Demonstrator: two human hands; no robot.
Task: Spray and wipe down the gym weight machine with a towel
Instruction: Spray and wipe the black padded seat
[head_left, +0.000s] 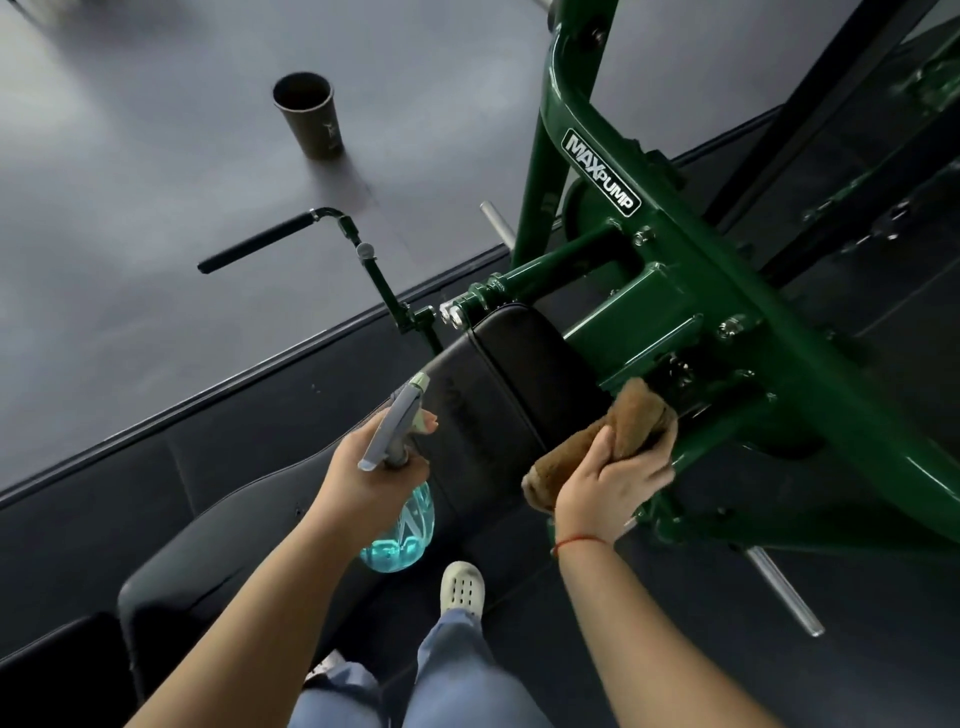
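Right hand (613, 483) curled round a bunched brown cloth towel (618, 431), pressing it onto the dark green steel weight machine (675, 312) at four o'clock in view. Left hand (374, 467) gripping a clear blue plastic spray bottle (402, 530), finger on trigger. Could snag the cloth on bolts (730, 326) at one o'clock, or misfire from a stray squeeze.

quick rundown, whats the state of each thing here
spray bottle, gripped at the neck by the left hand, part full of blue liquid
towel, bunched in the right hand, pressed on the green frame
cup, upright on the floor, no lid
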